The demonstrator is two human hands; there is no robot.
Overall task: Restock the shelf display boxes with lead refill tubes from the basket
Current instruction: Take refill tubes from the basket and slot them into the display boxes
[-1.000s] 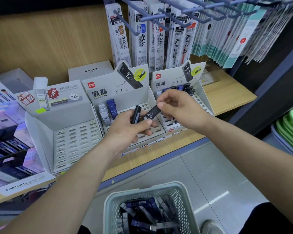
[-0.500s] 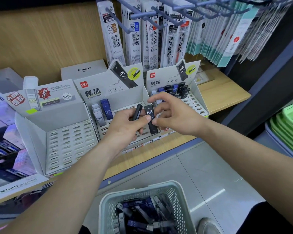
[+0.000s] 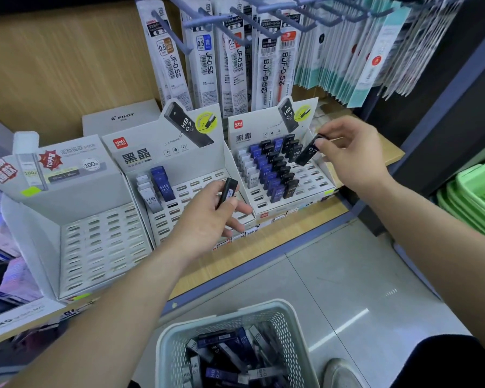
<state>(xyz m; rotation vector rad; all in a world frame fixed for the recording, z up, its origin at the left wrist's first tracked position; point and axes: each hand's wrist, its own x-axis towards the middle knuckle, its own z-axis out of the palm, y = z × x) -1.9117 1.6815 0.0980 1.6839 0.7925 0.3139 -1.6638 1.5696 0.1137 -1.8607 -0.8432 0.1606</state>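
Black tube point(image 3: 310, 152) is pinched by its top end between the thumb and fingertips of my right hand point(image 3: 353, 155). It's tilted, hanging just over the bare slots of the right box point(image 3: 289, 208), centre right of frame. That box already has rows of white, blue and black tubes. My left hand point(image 3: 207, 219) grips a second tube point(image 3: 228, 191) upright between thumb and finger, mid-frame in front of the middle box point(image 3: 151, 147), which is mostly bare slots. The basket point(image 3: 168, 345) with the rest sits bottom centre.

What could go wrong, imo: the tube's angled, so pushing it down like this could miss the slot or knock its neighbours crooked. A light pinch could also drop it.

Wooden shelf point(image 3: 263, 242), grey tile floor point(image 3: 361, 275) below, refill packs point(image 3: 207, 74) hanging up top, green baskets point(image 3: 479, 191) stacked at the right edge.
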